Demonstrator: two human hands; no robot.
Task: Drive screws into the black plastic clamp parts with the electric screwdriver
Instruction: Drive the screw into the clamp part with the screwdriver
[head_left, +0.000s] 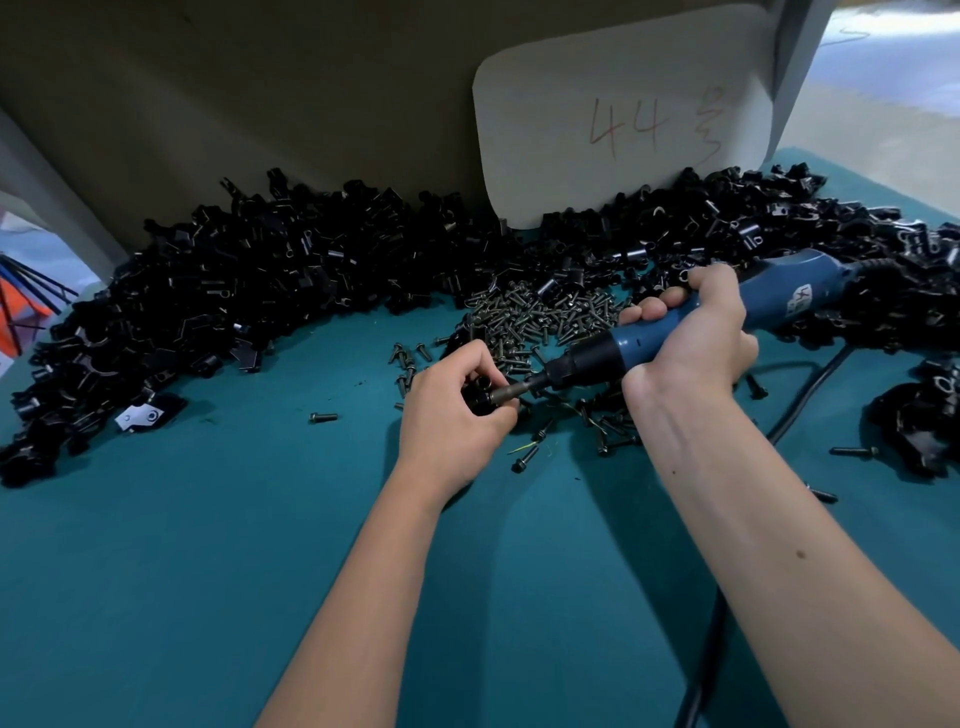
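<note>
Both my forearms reach out over the teal tabletop (208, 545). My left hand (457, 410) pinches a black clamp (480, 397) just above the cloth, fingers curled round it. My right hand (691, 338) is wrapped tight around the blue screwdriver (670, 332), whose bit (511, 392) points left and meets the clamp at my fingertips. I judge a screw is being driven right now, though the screw itself is hidden.

What could go wrong: the bit sits very close to my left fingers, so if it slips off the screw head it may strike them. A tilted driver could cross-thread the screw or spin the small clamp out of my pinch. The cord (800, 410) trails under my right arm and could drag loose screws about.

No bins or trays show. The screws (540, 317) lie in a loose heap just behind my hands, and clamp parts (249, 275) are piled in a long bank against the back board (311, 104).
</note>
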